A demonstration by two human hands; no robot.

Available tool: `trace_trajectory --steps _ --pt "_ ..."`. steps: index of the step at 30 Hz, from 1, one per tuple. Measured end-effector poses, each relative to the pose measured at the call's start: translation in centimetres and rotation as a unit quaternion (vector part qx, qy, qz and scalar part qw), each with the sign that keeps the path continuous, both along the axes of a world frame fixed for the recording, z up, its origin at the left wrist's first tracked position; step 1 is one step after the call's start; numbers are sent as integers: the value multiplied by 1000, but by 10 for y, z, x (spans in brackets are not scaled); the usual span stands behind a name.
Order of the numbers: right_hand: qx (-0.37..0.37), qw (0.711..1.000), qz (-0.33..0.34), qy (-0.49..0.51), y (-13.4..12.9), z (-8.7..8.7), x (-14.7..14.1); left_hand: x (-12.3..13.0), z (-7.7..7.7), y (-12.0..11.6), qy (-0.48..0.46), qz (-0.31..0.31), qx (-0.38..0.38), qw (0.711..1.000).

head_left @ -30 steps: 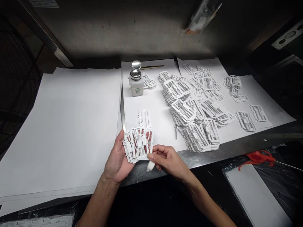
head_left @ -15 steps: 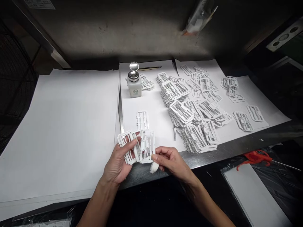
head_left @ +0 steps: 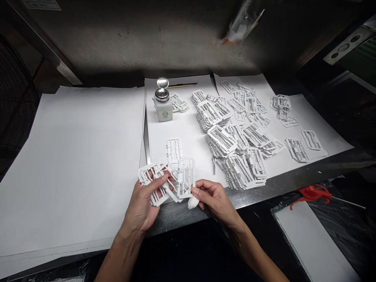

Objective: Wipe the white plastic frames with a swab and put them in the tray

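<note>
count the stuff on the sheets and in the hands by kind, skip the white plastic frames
bottle: 1
tweezers: 1
thin stick: 1
cotton wad: 1
total: 4

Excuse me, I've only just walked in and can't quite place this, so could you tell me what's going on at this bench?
A person's left hand holds a bunch of white plastic frames, while the right hand pinches a white cotton wad at their lower corner. Piles of similar frames lie on white paper on a steel bench, beside a white bottle with a metal pump top.
</note>
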State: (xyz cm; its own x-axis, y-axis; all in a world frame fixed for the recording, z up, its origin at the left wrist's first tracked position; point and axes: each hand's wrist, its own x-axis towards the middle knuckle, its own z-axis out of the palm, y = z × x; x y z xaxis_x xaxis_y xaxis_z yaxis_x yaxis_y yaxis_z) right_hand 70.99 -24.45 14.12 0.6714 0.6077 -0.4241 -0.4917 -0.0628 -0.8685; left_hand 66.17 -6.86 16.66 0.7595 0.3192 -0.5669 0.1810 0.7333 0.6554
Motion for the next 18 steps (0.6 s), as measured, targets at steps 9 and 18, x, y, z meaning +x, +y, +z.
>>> trace_trajectory --steps 9,18 --pt "-66 965 183 -174 -19 41 31 -3 -2 23 51 -216 -200 954" --pt "-119 891 298 -322 -13 66 53 -21 -18 4 -51 -450 -282 846"
